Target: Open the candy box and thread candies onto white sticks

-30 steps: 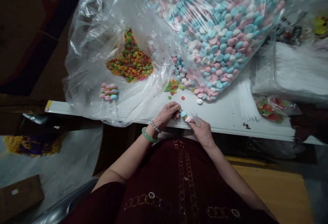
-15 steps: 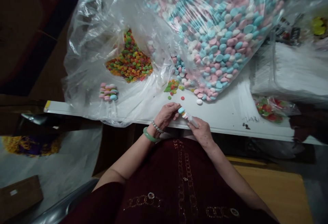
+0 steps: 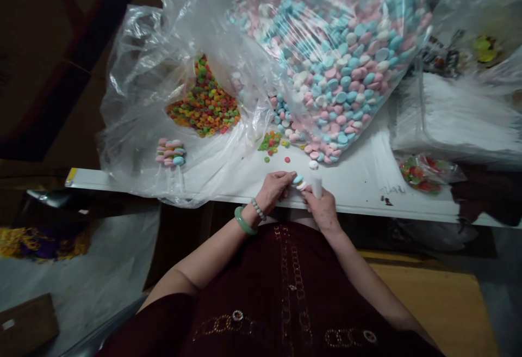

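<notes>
Just over the table's front edge, my left hand point(image 3: 276, 191) is closed at the left end of a short candy stack point(image 3: 299, 183), blue and white pieces with a yellowish one between. My right hand point(image 3: 324, 208) pinches the stack's other end, and whitish, translucent sticks point(image 3: 317, 184) rise upright from the same grip. Whether a stick runs through the candies I cannot tell. Beyond my fingers lie a white candy point(image 3: 313, 165), a red ring candy point(image 3: 287, 159) and a small heap of coloured rings point(image 3: 269, 142).
A big clear bag of pink, blue and white candies point(image 3: 342, 68) covers the back of the table. Left of it, a plastic bag holds ring candies point(image 3: 207, 106). Finished-looking candy sticks point(image 3: 170, 153) lie at left. White sticks point(image 3: 460, 106) and a gummy packet point(image 3: 428, 173) sit right.
The candy stack has shifted slightly right and lies flatter. The white sticks in my right hand have swung from slanting to upright. The whole view has shifted a little.
</notes>
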Motion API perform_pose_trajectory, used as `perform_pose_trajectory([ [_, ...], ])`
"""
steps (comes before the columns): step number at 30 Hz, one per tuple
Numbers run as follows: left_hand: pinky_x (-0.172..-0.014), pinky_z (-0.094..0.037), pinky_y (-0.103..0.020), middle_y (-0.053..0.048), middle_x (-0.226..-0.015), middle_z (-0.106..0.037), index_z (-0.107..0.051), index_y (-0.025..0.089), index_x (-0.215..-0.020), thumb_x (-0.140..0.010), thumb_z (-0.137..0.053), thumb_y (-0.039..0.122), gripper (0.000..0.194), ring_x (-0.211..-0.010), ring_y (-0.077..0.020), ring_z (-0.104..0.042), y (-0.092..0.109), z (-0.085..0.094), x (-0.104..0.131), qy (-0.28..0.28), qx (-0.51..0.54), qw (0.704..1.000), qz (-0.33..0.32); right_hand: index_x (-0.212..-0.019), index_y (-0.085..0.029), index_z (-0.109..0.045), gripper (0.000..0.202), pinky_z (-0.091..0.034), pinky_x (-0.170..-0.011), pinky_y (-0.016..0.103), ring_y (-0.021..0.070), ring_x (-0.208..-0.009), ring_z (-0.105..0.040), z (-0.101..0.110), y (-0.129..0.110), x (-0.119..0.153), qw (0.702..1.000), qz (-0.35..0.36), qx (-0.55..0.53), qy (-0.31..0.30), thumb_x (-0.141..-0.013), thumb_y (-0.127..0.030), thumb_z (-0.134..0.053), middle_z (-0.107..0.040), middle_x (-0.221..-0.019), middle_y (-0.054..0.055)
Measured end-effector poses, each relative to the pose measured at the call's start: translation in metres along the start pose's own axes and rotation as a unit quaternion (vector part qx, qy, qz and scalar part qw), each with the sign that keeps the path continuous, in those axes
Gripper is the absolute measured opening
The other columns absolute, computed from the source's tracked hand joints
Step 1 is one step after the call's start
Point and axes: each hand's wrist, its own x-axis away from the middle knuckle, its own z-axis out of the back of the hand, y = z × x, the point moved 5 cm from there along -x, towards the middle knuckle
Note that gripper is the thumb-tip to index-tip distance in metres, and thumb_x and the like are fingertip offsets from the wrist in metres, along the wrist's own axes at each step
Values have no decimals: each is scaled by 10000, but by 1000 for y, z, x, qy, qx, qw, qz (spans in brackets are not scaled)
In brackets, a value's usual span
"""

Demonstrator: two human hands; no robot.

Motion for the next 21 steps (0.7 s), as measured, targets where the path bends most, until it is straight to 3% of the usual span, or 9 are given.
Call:
perform_pose_trajectory([
  [2,-466,-328,-236,26,-538,-542,-640,173,-745,-823,-630,472,310,-450,-89,-440,10,-9,-2,31,-52,996,-62,-825,-150,-690,302,-333,-419,245,99,-427,-418,25,10,2,995,-33,-53,81,-660,-404,-691,-542,-519,-37],
  [4,-595,-401,-252,-15,-709,-631,-686,188,-853,-842,-634,369,189,-620,-127,-545,28,-23,-7,48,-163,970,-177,-838,-138,-682,330,-308,-386,230,89,-400,-413,49,18,3,981,-45,-102,158,-625,-387,-725,-539,-503,-42],
  [6,-679,-414,-270,-56,-913,-656,-690,207,-951,-885,-577,271,146,-791,-167,-582,47,-44,-15,36,-312,906,-283,-806,-138,-662,305,-279,-359,214,78,-374,-404,61,23,2,969,-50,-154,188,-601,-352,-737,-530,-484,-48],
  [9,-687,-410,-290,-101,-1082,-601,-647,197,-1030,-931,-446,161,227,-897,-203,-560,58,-66,-34,4,-495,794,-353,-775,-141,-638,294,-252,-335,197,63,-348,-383,64,25,-2,960,-58,-204,185,-573,-325,-746,-512,-460,-59],
  [11,-699,-418,-297,-111,-1074,-584,-629,173,-987,-928,-420,119,224,-909,-208,-544,54,-69,-41,-28,-564,738,-368,-777,-142,-631,307,-261,-332,192,59,-344,-381,62,25,-3,957,-66,-216,184,-559,-319,-756,-507,-451,-64],
  [13,-722,-430,-301,-107,-1025,-585,-620,163,-939,-929,-409,112,217,-898,-205,-534,43,-62,-39,-61,-597,706,-376,-784,-145,-626,310,-259,-327,191,60,-341,-383,60,27,-3,957,-72,-217,178,-565,-322,-757,-512,-455,-64],
  [16,-758,-452,-308,-92,-993,-600,-623,172,-948,-943,-412,163,211,-880,-195,-538,24,-34,-22,-65,-582,719,-373,-793,-151,-626,299,-249,-317,193,63,-340,-389,58,30,-5,963,-73,-201,162,-594,-339,-746,-521,-468,-63],
  [19,-832,-474,-300,-77,-1055,-610,-624,205,-1039,-955,-443,243,203,-942,-174,-568,12,0,0,-25,-484,789,-377,-798,-153,-630,294,-266,-318,195,63,-346,-396,58,33,-7,972,-71,-169,148,-619,-360,-738,-519,-474,-64],
  [21,-858,-478,-282,-71,-1077,-609,-618,221,-1086,-965,-436,269,224,-976,-158,-587,9,18,12,34,-409,830,-378,-804,-150,-635,301,-267,-318,196,63,-347,-395,57,33,-8,975,-70,-155,146,-627,-371,-737,-518,-479,-65],
])
